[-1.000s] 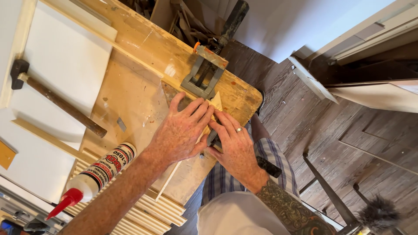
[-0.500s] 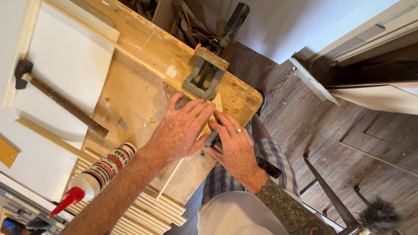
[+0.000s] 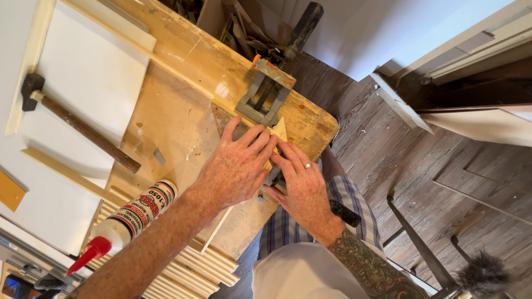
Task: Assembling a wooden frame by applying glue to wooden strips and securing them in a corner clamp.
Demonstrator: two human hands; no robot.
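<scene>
I see the left hand (image 3: 235,166) lying flat, fingers spread and pressed down on a thin pale wooden strip (image 3: 217,230) at the front edge of the workbench (image 3: 183,72). The right hand (image 3: 302,185) lies beside it, fingers extended and fingertips meeting the left's; neither hand is closed around anything, both push downward. The strip's long axis runs diagonally: its near end pokes out below the left wrist toward me, and its cut, pointed far end (image 3: 279,128) shows just past the fingertips, aimed at the metal clamp (image 3: 266,97). That clamp sits at the bench edge, touching or just beside the strip's tip; I cannot tell which. Left of the forearm, a glue cartridge (image 3: 130,218) with a red nozzle rests on a stack of ribbed wooden mouldings (image 3: 188,271). Farther left, a hammer (image 3: 77,124) lies across a white panel (image 3: 77,83).
</scene>
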